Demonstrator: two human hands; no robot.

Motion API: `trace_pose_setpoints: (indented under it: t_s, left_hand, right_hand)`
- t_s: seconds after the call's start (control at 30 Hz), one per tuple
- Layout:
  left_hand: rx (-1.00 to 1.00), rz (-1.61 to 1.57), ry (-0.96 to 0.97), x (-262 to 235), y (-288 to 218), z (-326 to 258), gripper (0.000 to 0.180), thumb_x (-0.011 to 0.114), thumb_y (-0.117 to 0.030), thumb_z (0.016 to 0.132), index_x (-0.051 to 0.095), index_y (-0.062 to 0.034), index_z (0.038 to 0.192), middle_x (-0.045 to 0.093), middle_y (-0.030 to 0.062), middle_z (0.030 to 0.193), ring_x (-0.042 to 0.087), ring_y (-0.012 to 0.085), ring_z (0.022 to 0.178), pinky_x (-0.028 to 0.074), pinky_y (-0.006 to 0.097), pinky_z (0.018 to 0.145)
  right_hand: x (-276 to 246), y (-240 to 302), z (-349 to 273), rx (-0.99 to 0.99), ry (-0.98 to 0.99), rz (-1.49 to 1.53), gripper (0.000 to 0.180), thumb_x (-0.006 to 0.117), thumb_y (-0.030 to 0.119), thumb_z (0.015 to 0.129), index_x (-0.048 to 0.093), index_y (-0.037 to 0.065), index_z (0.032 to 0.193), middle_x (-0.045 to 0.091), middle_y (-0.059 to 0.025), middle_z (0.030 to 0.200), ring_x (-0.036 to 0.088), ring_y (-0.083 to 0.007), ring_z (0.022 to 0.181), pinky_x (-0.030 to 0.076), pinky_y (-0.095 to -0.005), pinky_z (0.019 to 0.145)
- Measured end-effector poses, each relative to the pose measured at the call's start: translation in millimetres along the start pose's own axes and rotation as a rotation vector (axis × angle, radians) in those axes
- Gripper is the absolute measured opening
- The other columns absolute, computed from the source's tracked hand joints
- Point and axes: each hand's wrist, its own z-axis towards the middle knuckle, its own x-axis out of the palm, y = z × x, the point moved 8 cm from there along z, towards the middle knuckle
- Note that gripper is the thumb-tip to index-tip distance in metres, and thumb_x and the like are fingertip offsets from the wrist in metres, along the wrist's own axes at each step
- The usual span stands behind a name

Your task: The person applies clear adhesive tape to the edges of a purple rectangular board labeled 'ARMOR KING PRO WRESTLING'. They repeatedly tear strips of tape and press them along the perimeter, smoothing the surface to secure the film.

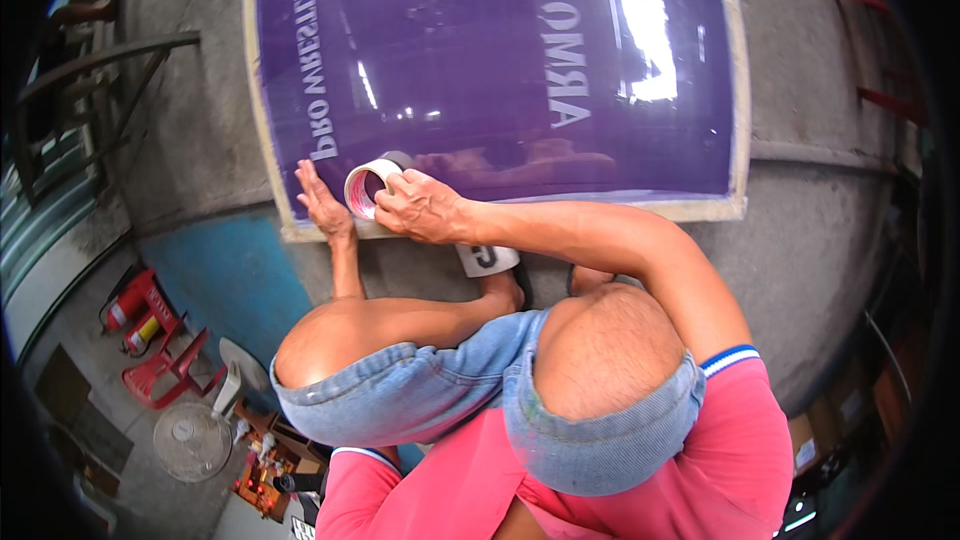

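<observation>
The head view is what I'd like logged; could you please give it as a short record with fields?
Right hand: gripping a tape roll at the panel's near edge
Left hand: open, beside the roll, at the panel's near left corner
Panel surface: glossy purple, pale lettering
Panel border: pale
Lower left: red chair, round fan, red fire extinguishers

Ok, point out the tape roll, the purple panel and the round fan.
Tape roll (355, 193): head view, on the left side of its ring.
Purple panel (460, 75): head view, on its plain glossy middle.
Round fan (192, 442): head view, on the middle of its grille.
</observation>
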Motion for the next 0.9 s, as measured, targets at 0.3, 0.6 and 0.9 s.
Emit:
trace_pose_setpoints:
  t_s: [0.3, 0.6, 0.9]
  left_hand:
    - [-0.013, 0.464, -0.018, 23, -46, -20, 0.084, 0.033, -0.065, 0.098, 0.017, -0.0085, 0.157, 0.009, 0.0103, 0.166, 0.002, 0.0309, 0.153, -0.004, 0.061, 0.117]
    - [0.118, 0.615, 0.055, 55, -74, -9, 0.083, 0.027, -0.070, 0.096, 0.018, -0.0146, 0.158, 0.010, 0.0084, 0.166, 0.006, 0.0288, 0.153, 0.001, 0.065, 0.116]
    - [-0.367, 0.602, -0.390, -141, 111, 42, 0.072, 0.054, -0.058, 0.092, 0.054, 0.0020, 0.133, 0.053, 0.0235, 0.136, 0.046, 0.0381, 0.131, 0.032, 0.060, 0.106]
  right_hand:
    - [-129, -89, -173, 0.561, -0.061, -0.227, 0.014, 0.065, 0.009, 0.074, 0.063, 0.010, 0.087, 0.055, -0.0020, 0.080, 0.053, -0.0199, 0.074, 0.042, -0.0347, 0.060]
    - [-239, -130, -340, 1.040, -0.307, -0.470, 0.010, 0.074, 0.009, 0.081, 0.067, 0.006, 0.088, 0.065, -0.0057, 0.084, 0.058, -0.0282, 0.076, 0.047, -0.0385, 0.069]
    - [-263, -135, -294, 0.856, -0.465, -0.294, 0.019, 0.076, -0.001, 0.075, 0.067, 0.003, 0.092, 0.067, -0.0083, 0.090, 0.059, -0.0278, 0.078, 0.048, -0.0380, 0.071]
